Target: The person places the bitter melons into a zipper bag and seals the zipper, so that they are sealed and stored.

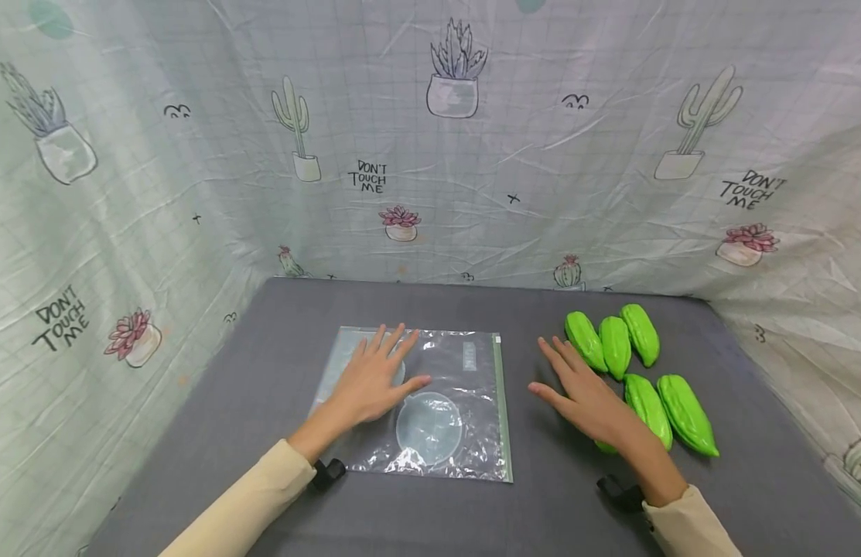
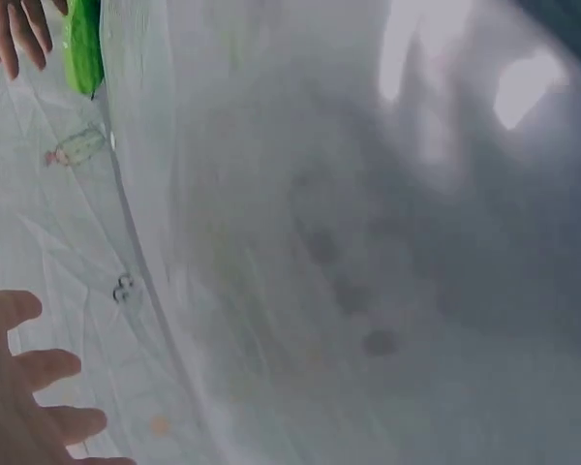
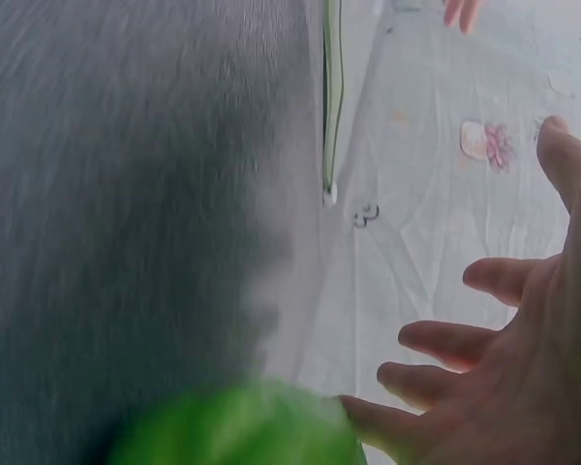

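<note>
A clear zip bag (image 1: 482, 410) lies flat, with a green strip down its right side and pale round prints. My left hand (image 1: 374, 383) hovers over its left part, fingers spread and holding nothing. Those same spread fingers show at the lower left of the left wrist view, above the shiny plastic (image 2: 416, 291). To the bag's right, my right hand (image 1: 590, 398) is stretched out, holding nothing. Glossy green ridged gourds (image 1: 686, 414) lie beside and behind it; the right forearm partly covers one. Close by in the right wrist view is a blurred green gourd (image 3: 237, 431).
The grey tabletop (image 1: 228, 433) carries everything. Pale cloth printed with cacti (image 1: 514, 209) rises at the back and on both sides. Three gourds (image 1: 614, 346) form a group at the back right. Black straps (image 1: 328, 473) circle the wrists.
</note>
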### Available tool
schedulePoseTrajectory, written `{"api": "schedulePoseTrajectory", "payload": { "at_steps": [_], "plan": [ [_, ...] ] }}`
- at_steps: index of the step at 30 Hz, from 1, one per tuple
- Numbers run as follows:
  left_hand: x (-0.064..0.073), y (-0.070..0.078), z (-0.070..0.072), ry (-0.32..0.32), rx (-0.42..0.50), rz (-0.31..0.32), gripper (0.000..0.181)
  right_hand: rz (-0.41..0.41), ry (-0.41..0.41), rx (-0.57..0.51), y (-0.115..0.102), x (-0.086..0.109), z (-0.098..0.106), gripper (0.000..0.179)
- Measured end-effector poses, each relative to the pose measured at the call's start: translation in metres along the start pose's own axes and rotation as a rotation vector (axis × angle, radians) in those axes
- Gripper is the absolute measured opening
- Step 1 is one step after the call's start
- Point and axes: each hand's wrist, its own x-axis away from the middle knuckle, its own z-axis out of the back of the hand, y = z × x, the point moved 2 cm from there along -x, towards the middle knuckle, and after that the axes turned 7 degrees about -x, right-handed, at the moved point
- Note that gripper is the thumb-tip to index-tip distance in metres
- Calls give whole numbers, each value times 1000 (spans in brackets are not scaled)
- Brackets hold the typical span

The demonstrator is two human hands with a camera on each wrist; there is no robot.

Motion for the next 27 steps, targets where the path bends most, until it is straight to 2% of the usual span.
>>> {"api": "schedulePoseTrajectory", "payload": {
  "at_steps": [6, 13, 18, 22, 27],
  "plan": [
    [-5, 18, -5, -27, 107, -9, 88, 3, -22, -33, -7, -9, -14, 84],
    [-15, 42, -13, -69, 169, -49, 92, 14, -43, -59, -10, -15, -22, 84],
    [-22, 55, -24, -92, 202, -94, 96, 16, -48, -69, -13, -19, -28, 82],
    [-28, 64, -32, -135, 232, -125, 93, 19, -63, -70, -14, -21, -31, 79],
    [-36, 77, -33, -193, 256, -138, 91, 14, -91, -78, -16, -22, -32, 76]
  ]
}}
